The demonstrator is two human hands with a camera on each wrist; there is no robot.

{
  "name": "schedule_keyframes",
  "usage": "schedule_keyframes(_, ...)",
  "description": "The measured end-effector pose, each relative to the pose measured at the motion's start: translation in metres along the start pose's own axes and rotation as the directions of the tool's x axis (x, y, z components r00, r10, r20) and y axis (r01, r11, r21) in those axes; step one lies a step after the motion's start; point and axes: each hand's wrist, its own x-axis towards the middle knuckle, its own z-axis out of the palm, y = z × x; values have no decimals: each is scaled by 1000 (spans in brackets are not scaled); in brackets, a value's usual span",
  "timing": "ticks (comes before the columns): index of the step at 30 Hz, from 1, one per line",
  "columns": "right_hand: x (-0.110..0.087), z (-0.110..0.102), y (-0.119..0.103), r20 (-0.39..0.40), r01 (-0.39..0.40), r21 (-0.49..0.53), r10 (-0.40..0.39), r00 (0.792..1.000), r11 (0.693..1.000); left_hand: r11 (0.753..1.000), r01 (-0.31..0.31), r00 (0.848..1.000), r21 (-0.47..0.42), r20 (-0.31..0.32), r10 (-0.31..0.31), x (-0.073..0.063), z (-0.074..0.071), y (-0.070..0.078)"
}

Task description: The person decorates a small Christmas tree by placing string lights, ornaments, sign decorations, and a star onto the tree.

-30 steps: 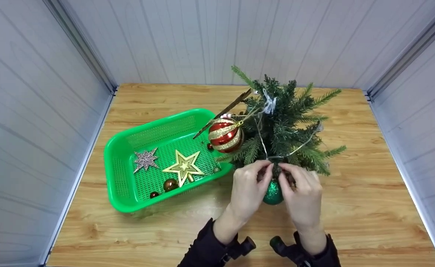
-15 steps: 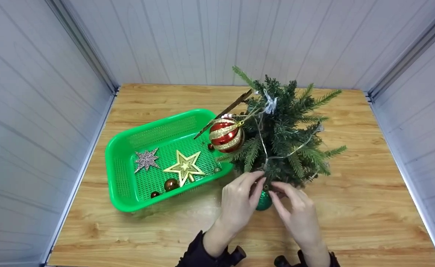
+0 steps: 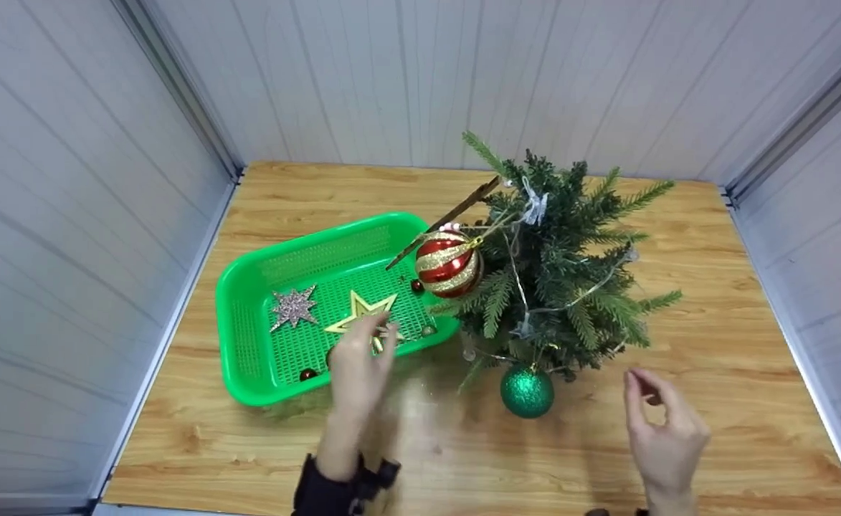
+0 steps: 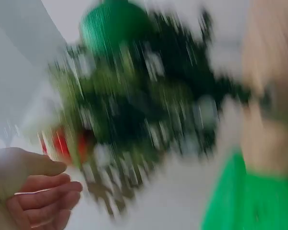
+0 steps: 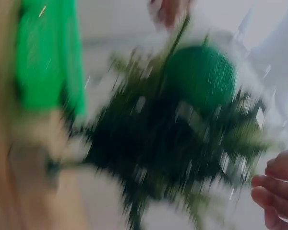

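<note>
A glittery green ball ornament [image 3: 528, 390] hangs at the front of a small artificial Christmas tree [image 3: 563, 265], with neither hand on it. My left hand [image 3: 359, 369], fingers loosely bent and holding nothing, is over the near rim of the green basket [image 3: 228, 337], partly covering a gold star [image 3: 358, 307]. To the right of the green ball, my right hand [image 3: 667, 433] is lifted with thumb and fingers near each other and nothing between them. A red-and-gold striped ball ornament [image 3: 449, 265] hangs on the tree's left side. Both wrist views are motion-blurred.
In the basket lie a silver glitter star [image 3: 294, 307] and small brown balls [image 3: 308, 375]. A string of lights [image 3: 517, 269] loops round the tree. A thin brown strip [image 3: 463, 208] sticks out from the tree over the basket. Pale panels [image 3: 420, 79] wall the wooden table [image 3: 427, 466].
Both hands have let go at the tree's front, leaving the green ball hanging. The left hand has moved left to the basket, the right hand away to the right. The head view has shifted slightly.
</note>
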Motion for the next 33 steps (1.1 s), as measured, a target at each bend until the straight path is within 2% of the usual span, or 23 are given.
schedule_keyframes(1, -2, -3, 8, 31, -39, -55, 41, 999, 998, 995, 77, 996, 56, 40, -79, 1, -1, -14)
schedule_keyframes(2, -5, -6, 17, 71, -75, -122, 84, 994, 990, 983, 151, 983, 107, 84, -160, 2, -2, -28)
schedule_keyframes(3, -8, -7, 26, 118, -110, -184, 133, 984, 977, 964, 216, 963, 153, 129, -236, 2, -3, -41)
schedule_keyframes(4, -11, -8, 35, 170, -144, -237, 186, 968, 961, 942, 275, 934, 192, 179, -309, 2, -2, -53)
schedule_keyframes(6, -21, -6, 52, 283, -207, -326, 304, 910, 923, 898, 362, 864, 252, 272, -424, 0, 0, -73)
schedule_keyframes(8, -33, -2, 70, 369, -230, -358, 363, 856, 905, 864, 415, 797, 284, 345, -496, -2, 3, -88)
schedule_keyframes(9, -40, 1, 79, 400, -226, -363, 371, 838, 904, 856, 427, 771, 291, 378, -513, -3, 5, -94)
schedule_keyframes(11, -54, 7, 95, 461, -229, -379, 397, 794, 897, 849, 440, 739, 292, 420, -528, -4, 9, -103)
schedule_keyframes(12, -60, 10, 101, 487, -234, -390, 415, 768, 891, 853, 437, 735, 287, 432, -522, -5, 11, -106)
schedule_keyframes(13, -67, 12, 107, 515, -242, -406, 440, 735, 881, 857, 437, 732, 274, 445, -516, -6, 13, -109)
schedule_keyframes(14, -72, 14, 111, 549, -261, -438, 486, 680, 860, 859, 440, 727, 263, 458, -512, -7, 14, -111)
schedule_keyframes(15, -76, 14, 115, 580, -276, -469, 528, 620, 839, 856, 450, 718, 253, 468, -515, -7, 15, -112)
schedule_keyframes(17, -81, 14, 118, 622, -314, -544, 625, 471, 778, 840, 482, 688, 252, 484, -540, -7, 17, -114)
schedule_keyframes(18, -83, 14, 119, 631, -321, -571, 654, 418, 756, 832, 495, 673, 251, 496, -550, -6, 18, -115)
schedule_keyframes(19, -84, 13, 120, 636, -331, -590, 677, 371, 736, 824, 505, 655, 255, 509, -559, -5, 18, -115)
schedule_keyframes(20, -85, 13, 121, 638, -335, -602, 690, 342, 724, 821, 506, 644, 264, 517, -564, -4, 19, -116)
schedule_keyframes(21, -86, 13, 121, 639, -338, -610, 697, 325, 716, 821, 502, 639, 272, 524, -564, -3, 20, -117)
schedule_keyframes(23, -86, 13, 122, 637, -351, -611, 704, 313, 709, 826, 490, 643, 281, 523, -559, -1, 21, -117)
schedule_keyframes(24, -86, 13, 122, 638, -358, -609, 705, 310, 708, 826, 490, 652, 278, 512, -559, -1, 22, -117)
schedule_keyframes(25, -85, 13, 122, 639, -363, -607, 706, 307, 707, 828, 489, 669, 274, 492, -557, -1, 22, -117)
schedule_keyframes(29, -86, 14, 120, 637, -356, -610, 706, 309, 707, 850, 484, 775, 209, 348, -527, -6, 20, -107)
schedule_keyframes(32, -87, 15, 119, 638, -352, -609, 702, 316, 711, 883, 454, 853, 122, 226, -470, -7, 15, -89)
schedule_keyframes(33, -86, 15, 118, 639, -350, -607, 700, 319, 714, 893, 440, 874, 94, 183, -450, -6, 13, -81)
